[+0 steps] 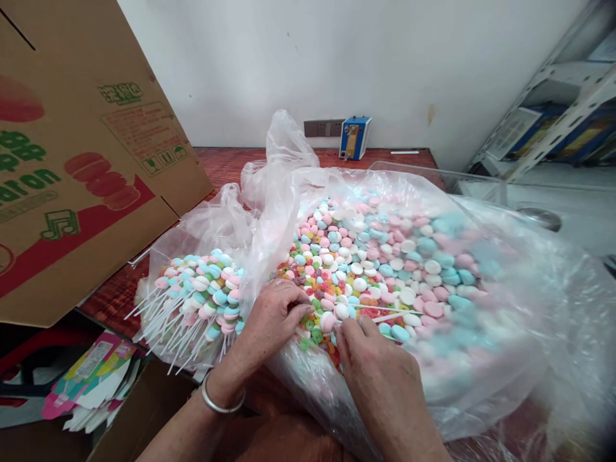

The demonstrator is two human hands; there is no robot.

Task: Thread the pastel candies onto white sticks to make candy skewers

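My left hand (276, 314) reaches over the near-left side of a large clear plastic bag (312, 372) full of candy. Its thumb and fingers are drawn together among small coloured ring candies (316, 335); what they hold, if anything, is hidden. My right hand (380, 366) is closed, with its fingertips beside a pink-and-white round candy (328, 322). What is inside its grip is hidden. Thin white sticks (391, 316) lie across the candies just beyond the right knuckles. Pink, blue and white button-shaped candies (359, 285) fill most of the bag.
On the left, a smaller plastic bag (192, 221) holds many candy skewers (206, 289) with white sticks outward. A large cardboard box (86, 154) stands behind it. A blue device (355, 138) is by the wall; shelving (543, 109) is at right. Printed cartons (96, 372) lie lower left.
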